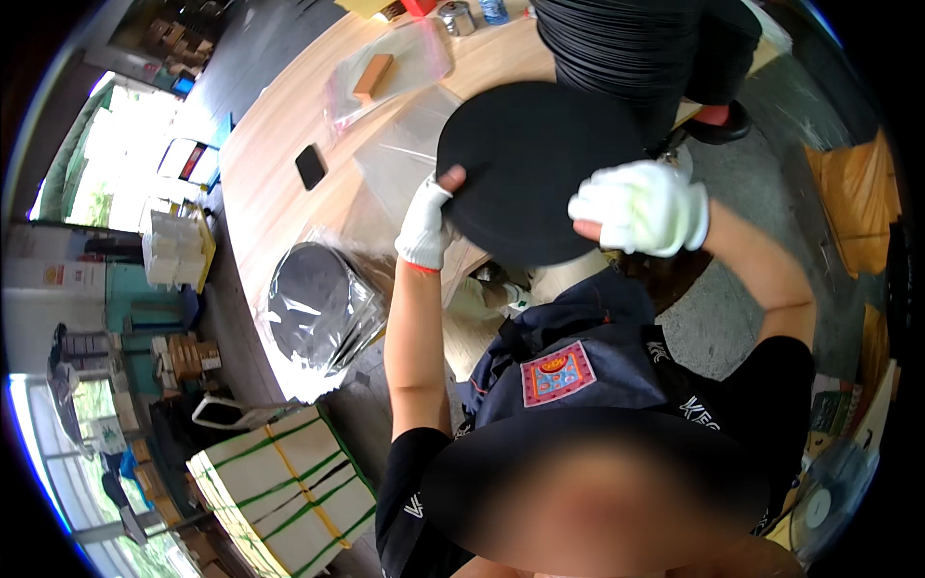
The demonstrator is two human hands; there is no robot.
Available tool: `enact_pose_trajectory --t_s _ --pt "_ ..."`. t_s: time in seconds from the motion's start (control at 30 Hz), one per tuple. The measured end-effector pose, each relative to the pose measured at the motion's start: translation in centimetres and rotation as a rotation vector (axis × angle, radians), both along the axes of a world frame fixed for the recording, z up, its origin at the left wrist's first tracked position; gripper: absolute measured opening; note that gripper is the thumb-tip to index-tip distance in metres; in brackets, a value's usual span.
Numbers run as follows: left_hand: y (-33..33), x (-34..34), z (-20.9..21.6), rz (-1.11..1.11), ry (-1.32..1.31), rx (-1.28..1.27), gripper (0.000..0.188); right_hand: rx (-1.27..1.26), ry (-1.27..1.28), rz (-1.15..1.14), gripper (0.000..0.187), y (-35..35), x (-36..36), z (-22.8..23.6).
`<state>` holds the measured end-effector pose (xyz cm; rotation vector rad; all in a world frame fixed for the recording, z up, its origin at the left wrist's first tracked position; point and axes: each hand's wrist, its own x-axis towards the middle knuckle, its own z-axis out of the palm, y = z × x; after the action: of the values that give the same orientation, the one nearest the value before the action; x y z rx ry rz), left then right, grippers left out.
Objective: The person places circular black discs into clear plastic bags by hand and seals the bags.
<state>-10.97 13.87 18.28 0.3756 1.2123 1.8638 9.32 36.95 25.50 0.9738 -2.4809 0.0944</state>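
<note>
A flat, round black disc (535, 173) is held up in front of me, tilted, over the table edge. My left hand (426, 223), in a white glove with bare fingertips, grips its left rim, thumb on the upper face. At the right rim is my gloved right hand (641, 207), its fingers curled closed. What lies inside those fingers, if anything, is hidden, and I cannot tell whether they touch the disc. Just beyond stands a tall stack of similar black discs (621, 43). Left of me, more black discs (310, 289) lie wrapped in clear plastic.
The pale wooden table (265, 173) carries a phone (310, 168), an orange-brown block (373, 76) on clear plastic bags (424, 53), and a metal jar (457, 18). A strapped white carton stack (284, 491) stands at lower left. A person's shoe (721, 125) shows beyond the stack.
</note>
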Motion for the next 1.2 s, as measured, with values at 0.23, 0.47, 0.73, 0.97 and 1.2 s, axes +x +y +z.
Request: enact_pose_trajectory --t_s 0.23,0.47,0.73,0.97,1.2 --pt "-7.1 0.9 -2.8 0.282 0.454 -0.241 0.034 -0.826 -0.194 -0.327 0.082 0.9 -6.2 -14.0" --pt "-10.2 -1.5 -6.7 0.314 0.731 -0.404 0.032 -1.479 -0.402 -0.011 0.081 -1.5 -15.1 -17.5" --pt "-9.0 0.5 -10.3 0.676 0.607 -0.325 0.023 -1.122 -0.439 -0.403 0.053 -3.7 -12.7 -17.7" --pt "-8.1 0.0 -9.1 0.58 0.699 -0.407 0.017 -0.768 -0.565 -0.518 0.036 -1.3 -11.0 -16.4" --pt "-9.5 1.9 -14.6 0.176 1.037 -1.052 0.063 -1.016 -0.295 -0.381 0.043 1.4 -5.5 -19.1"
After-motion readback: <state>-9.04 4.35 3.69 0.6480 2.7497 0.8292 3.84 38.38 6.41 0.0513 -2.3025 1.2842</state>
